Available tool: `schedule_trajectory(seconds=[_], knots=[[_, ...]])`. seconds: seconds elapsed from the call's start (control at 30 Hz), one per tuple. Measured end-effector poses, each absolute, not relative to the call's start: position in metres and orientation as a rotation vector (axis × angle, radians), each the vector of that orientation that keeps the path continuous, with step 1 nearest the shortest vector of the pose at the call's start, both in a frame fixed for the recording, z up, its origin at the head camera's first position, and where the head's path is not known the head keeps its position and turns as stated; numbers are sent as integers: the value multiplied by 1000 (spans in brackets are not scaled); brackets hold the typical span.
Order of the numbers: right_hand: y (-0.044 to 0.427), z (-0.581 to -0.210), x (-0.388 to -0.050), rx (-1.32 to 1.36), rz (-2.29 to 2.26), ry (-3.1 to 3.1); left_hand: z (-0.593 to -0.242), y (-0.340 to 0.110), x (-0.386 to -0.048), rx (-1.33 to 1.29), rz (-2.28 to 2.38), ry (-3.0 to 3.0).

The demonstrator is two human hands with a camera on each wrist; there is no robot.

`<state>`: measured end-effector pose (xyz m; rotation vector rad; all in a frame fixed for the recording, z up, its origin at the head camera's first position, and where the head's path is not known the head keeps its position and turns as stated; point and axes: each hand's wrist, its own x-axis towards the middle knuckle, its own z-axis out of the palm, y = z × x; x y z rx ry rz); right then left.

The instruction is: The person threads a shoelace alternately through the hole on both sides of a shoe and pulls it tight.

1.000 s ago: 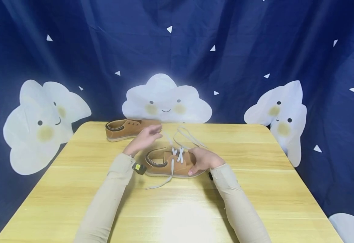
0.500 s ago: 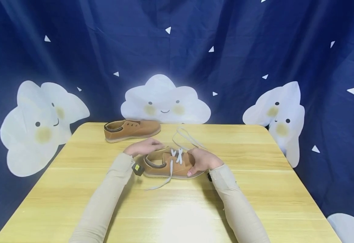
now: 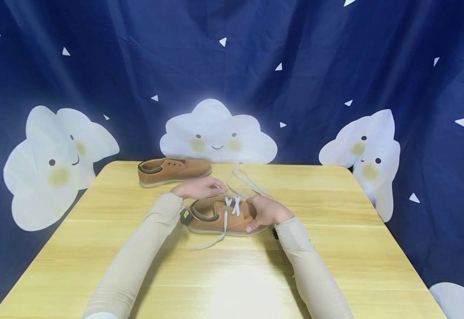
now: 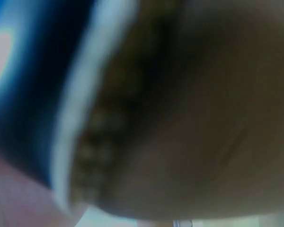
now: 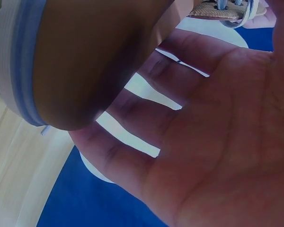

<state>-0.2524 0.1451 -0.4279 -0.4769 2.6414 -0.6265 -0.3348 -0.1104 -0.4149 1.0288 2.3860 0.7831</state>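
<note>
Item 1: laced brown shoe [image 3: 237,224], lying sole down on the wooden table [image 3: 335,266], its toe pointing to the right hand [image 3: 269,209]. That hand is gripping the toe, thumb pressing the near side and fingers reaching over the far side.

Item 2: white lace [image 3: 226,223], crossing the shoe's front; one end is trailing on the near tabletop, the other is looping behind the shoe.

Item 3: left hand [image 3: 197,188], hovering over the shoe's far side with fingers bending toward the lacing; whether they are pinching the lace cannot be told.

Item 4: second brown shoe [image 3: 194,169], resting behind to the left, showing bare eyelets.

View notes: only the head camera is showing both shoes whole. The right wrist camera is adding the palm and the gaps between the fingers, which are lying along the toe. The left wrist camera is giving a blurred brown surface [image 4: 217,118] beside a pale band.

Markings: black wrist device [image 3: 186,216] on the left sleeve [image 3: 148,243], bearing a yellow-green label too small to read.

Setting: blue curtain [image 3: 307,97] with smiling clouds, hanging behind.
</note>
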Motion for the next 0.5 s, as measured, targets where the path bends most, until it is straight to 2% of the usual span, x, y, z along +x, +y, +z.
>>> schedule_trajectory(seconds=[0.5], knots=[[144,-429,-252,-453,-629,2645,-432,-118,-340,855,909,2382]])
